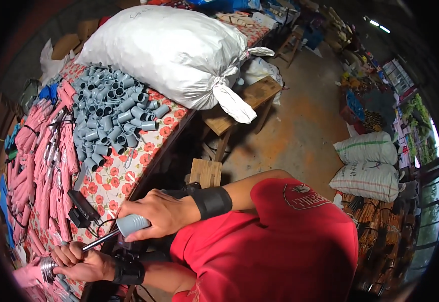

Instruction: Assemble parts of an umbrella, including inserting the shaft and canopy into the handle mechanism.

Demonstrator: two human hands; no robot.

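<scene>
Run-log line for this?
right hand: holding grey handle at metal shaft end | left hand: gripping shaft beside pink umbrella | table: grey handles piled, pink umbrellas bundled

Through my feed I see an orange-stained floor (290,136), a wooden bench (259,94) and stool (206,172) beside a flower-patterned table (135,168), windows (432,221) at right, and a lit lamp (380,26) upper right.

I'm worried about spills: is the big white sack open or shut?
Shut: the white sack has its end gathered and tied, with tails sticking out.
</scene>
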